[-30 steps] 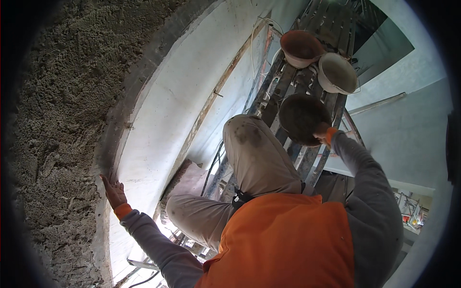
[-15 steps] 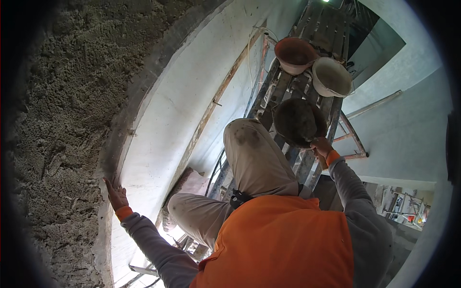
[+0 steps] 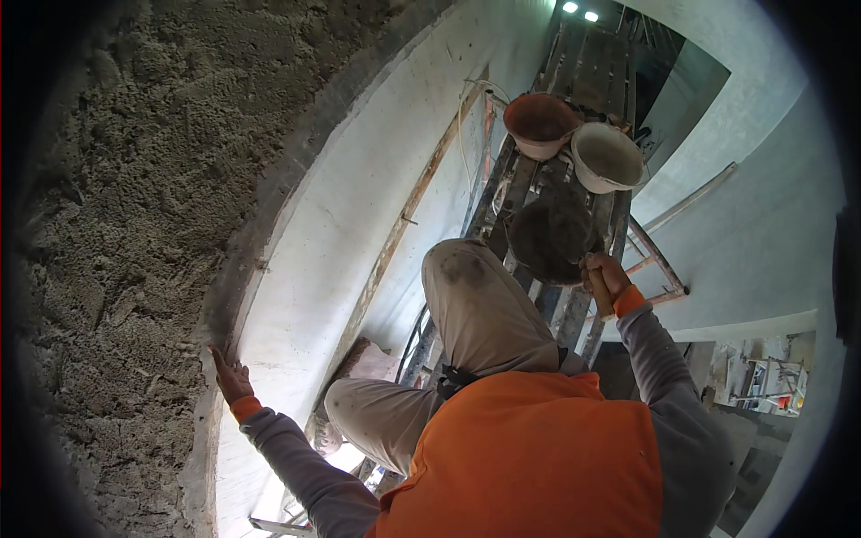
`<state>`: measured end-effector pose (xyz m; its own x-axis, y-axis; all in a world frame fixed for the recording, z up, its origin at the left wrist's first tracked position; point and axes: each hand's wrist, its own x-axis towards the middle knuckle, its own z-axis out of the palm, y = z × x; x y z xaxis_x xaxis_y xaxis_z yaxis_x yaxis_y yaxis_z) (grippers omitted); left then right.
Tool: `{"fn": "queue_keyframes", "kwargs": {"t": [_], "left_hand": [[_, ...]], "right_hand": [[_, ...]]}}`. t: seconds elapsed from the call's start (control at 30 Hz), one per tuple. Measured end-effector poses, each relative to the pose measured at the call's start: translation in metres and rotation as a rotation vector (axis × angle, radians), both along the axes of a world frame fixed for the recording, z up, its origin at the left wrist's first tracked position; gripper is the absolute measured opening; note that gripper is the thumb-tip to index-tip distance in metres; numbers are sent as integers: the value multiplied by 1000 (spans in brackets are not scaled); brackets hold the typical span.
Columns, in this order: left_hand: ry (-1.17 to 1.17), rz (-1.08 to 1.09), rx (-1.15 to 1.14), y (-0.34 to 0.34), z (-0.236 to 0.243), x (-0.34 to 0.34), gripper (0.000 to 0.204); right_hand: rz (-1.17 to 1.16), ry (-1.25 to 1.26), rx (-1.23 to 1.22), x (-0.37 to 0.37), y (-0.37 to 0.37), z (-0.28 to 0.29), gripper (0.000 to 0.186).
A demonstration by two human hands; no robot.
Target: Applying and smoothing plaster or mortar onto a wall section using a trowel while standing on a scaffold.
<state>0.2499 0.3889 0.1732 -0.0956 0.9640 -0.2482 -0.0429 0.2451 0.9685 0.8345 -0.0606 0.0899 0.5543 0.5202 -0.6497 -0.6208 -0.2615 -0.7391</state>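
My left hand (image 3: 235, 380) rests with its fingers stretched out against the edge where rough grey mortar (image 3: 152, 206) meets the smooth white wall surface (image 3: 332, 193). In my right hand (image 3: 610, 273) is a trowel, gripped by its wooden handle (image 3: 600, 294); its blade is hard to make out against the dark bucket (image 3: 547, 235). That bucket stands just beyond my raised knee, its inside dark with what looks like mortar. Behind it are a reddish bucket (image 3: 542, 125) and a whitish bucket (image 3: 608, 157), side by side.
I am on a narrow scaffold of planks (image 3: 587, 81) that runs away ahead. A long wooden batten (image 3: 408, 215) leans along the white wall. Rusty scaffold frame tubes (image 3: 659, 255) stand at the right. A lower level with clutter (image 3: 767, 381) shows below right.
The trowel's wooden handle now shows more plainly below my right hand, and its blade has become harder to see. My left hand stays at the mortar edge. The whole view has shifted slightly.
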Motion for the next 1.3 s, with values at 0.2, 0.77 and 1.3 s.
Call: {"fn": "queue_keyframes", "kwargs": {"t": [0.2, 0.77, 1.3], "left_hand": [[-63, -5, 113, 1, -7, -4, 75], [86, 256, -91, 14, -4, 2, 73], [-5, 2, -71, 8, 7, -7, 97]], "right_hand": [[-79, 140, 431, -3, 22, 49, 28], [-922, -828, 1199, -8, 358, 331, 42], [174, -686, 1038, -191, 461, 271, 31]]}}
